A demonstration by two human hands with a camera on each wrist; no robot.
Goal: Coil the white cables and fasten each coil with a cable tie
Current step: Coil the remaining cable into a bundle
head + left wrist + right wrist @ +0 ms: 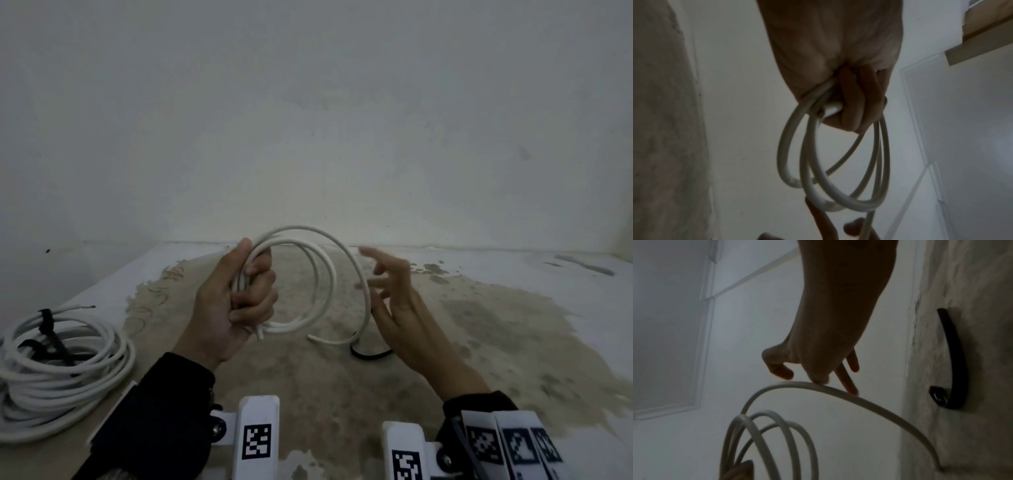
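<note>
My left hand grips a white cable wound into a few loops, held upright above the table; the left wrist view shows the fingers curled round the bundled strands of the cable. The outermost loop arcs right and down, its free end resting on the table. My right hand is spread open just right of that outer loop, fingertips touching the cable. A black cable tie lies on the table under the coil, also visible as the black cable tie.
A finished pile of white cable coils bound with black ties lies at the left edge of the worn table. A plain wall stands directly behind the table.
</note>
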